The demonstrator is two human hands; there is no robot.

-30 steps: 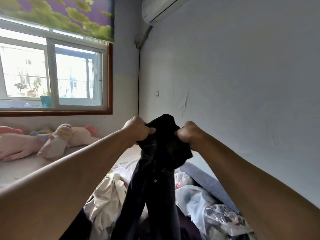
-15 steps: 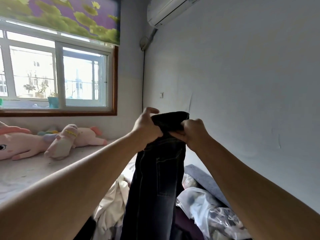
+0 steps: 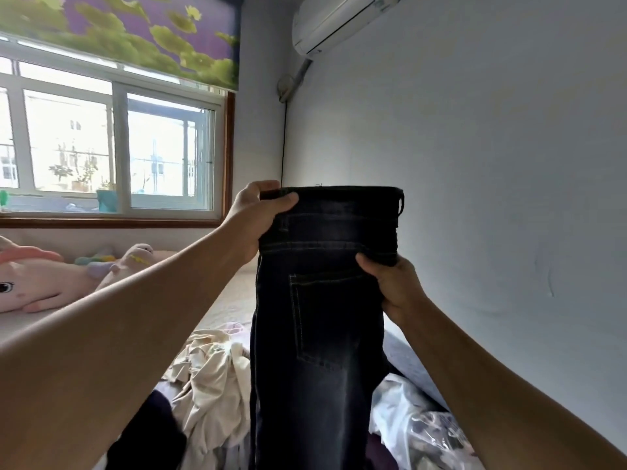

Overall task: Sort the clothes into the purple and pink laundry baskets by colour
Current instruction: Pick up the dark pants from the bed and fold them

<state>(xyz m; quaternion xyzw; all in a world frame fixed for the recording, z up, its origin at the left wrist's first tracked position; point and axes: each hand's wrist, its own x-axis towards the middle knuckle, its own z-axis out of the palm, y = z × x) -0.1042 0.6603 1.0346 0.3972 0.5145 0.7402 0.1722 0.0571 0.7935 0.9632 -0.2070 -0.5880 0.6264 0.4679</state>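
Left hand (image 3: 258,218) and right hand (image 3: 395,286) hold dark jeans (image 3: 319,317) upright above a clothes pile (image 3: 210,374).

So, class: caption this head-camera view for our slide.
Both hands, left hand and right hand, hold dark jeans up above a clothes pile.

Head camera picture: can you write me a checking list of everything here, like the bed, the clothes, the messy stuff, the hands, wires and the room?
Surface: bed, pale cover.
Job's things: dark jeans held up by the waistband; cream garment and other clothes heaped below; baskets not seen.
Clutter: pink plush toys; clear plastic bag.
Hands: left hand and right hand both grip the jeans.
Cables: black cable down the corner.
Surroundings: window, leafy blind, air conditioner, grey wall.
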